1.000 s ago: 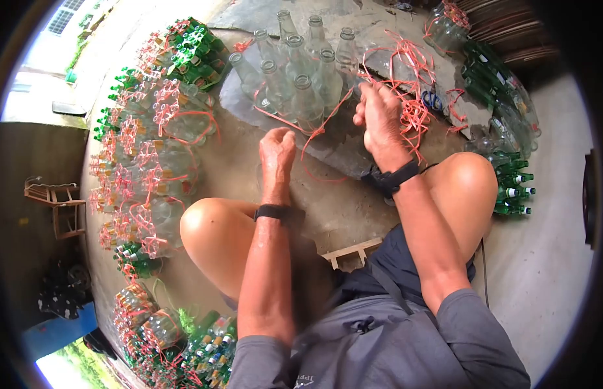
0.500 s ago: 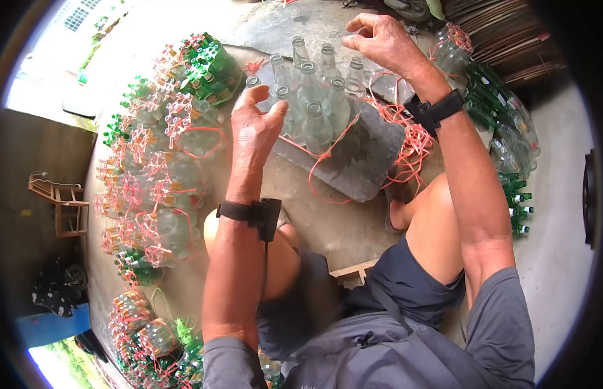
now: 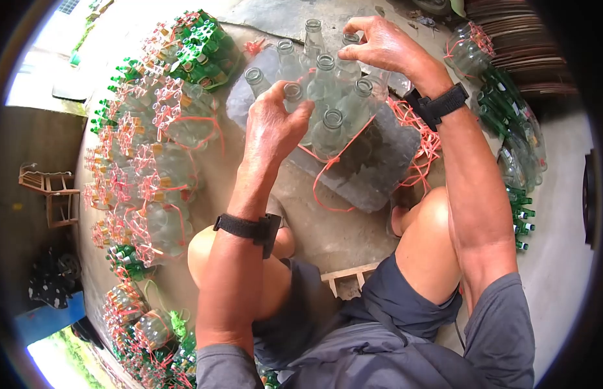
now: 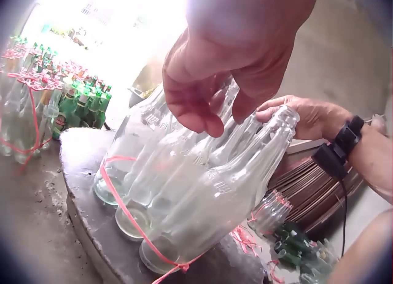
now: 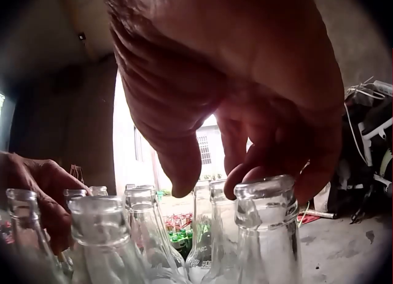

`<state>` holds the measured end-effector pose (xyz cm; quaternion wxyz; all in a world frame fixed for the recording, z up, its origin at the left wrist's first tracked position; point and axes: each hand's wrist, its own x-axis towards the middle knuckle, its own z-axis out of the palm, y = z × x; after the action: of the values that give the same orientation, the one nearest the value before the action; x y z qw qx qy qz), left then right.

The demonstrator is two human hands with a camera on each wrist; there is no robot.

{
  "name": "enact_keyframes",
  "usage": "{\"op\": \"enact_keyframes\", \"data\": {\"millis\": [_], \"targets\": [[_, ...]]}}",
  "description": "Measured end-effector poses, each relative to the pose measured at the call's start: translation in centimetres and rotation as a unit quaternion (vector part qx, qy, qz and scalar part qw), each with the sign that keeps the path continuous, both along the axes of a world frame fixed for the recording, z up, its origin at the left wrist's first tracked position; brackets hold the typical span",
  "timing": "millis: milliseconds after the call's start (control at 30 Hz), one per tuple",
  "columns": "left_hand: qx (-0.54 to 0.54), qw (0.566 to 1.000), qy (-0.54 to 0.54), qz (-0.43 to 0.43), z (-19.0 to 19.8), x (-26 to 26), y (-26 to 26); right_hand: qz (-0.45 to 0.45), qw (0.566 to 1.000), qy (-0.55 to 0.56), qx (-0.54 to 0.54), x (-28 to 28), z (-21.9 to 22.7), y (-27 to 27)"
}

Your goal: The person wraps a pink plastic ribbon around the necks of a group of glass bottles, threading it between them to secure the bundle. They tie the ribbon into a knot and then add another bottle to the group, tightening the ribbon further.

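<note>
A cluster of several clear glass bottles [image 3: 332,133] stands upright on a grey stone slab [image 3: 379,162], bound low down by a pink plastic strap [image 3: 354,139] knotted at the near side. At the cluster's left, my left hand [image 3: 275,123] hangs its loosely bent fingers over the bottle necks, thumb apart from them. My right hand [image 3: 395,48] reaches over the far right bottle [image 3: 349,39], thumb and fingers spread about its mouth. In the right wrist view, fingertips come right at the rim of one bottle [image 5: 265,204], with the thumb well off to the side.
Strapped bundles of clear bottles [image 3: 165,168] and green bottles [image 3: 210,58] line the left. A loose heap of pink strap [image 3: 424,139] lies right of the slab. Green bottles [image 3: 499,107] lie at the right, beside a clear bundle [image 3: 470,48].
Both hands have left the strap's knot at the near side and risen to the bottle tops. Over the last half second the right hand has lowered onto the far right bottle.
</note>
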<state>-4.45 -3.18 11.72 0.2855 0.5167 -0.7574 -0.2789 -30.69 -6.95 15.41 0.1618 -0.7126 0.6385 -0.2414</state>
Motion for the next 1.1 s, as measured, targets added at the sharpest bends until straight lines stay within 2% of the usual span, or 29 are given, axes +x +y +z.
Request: {"op": "enact_keyframes", "data": {"millis": [133,233,367,433,633,867,933,1100], "targets": [[0.036,0.999,0.022,-0.013,0.2,-0.1,-0.2,0.007,0.999,0.030,0.023,-0.1,-0.4,-1.2],[0.014,0.999,-0.031,-0.013,0.7,-0.2,-0.3,0.012,0.999,-0.030,0.018,0.4,0.6,0.3],[0.019,0.999,-0.031,-0.017,0.6,-0.1,-0.5,0.024,1.000,-0.009,-0.006,0.4,-0.3,-0.3],[0.029,0.999,-0.026,-0.016,0.5,-0.1,-0.5,0.000,0.997,0.054,-0.048,0.7,-0.4,-0.4],[0.004,0.998,-0.060,-0.018,0.7,0.1,-0.5,-0.063,0.994,0.078,-0.040,1.3,-0.6,-0.3],[-0.009,0.998,-0.059,-0.027,0.8,0.4,-0.3,-0.074,0.994,0.078,-0.017,1.6,-0.1,-0.4],[0.004,0.998,-0.063,-0.027,1.2,0.3,-0.1,-0.080,0.991,0.091,-0.050,1.7,-0.4,-0.5],[0.003,0.998,-0.064,-0.028,1.1,0.7,-0.1,-0.057,0.995,0.065,-0.048,1.5,0.0,0.0]]}}
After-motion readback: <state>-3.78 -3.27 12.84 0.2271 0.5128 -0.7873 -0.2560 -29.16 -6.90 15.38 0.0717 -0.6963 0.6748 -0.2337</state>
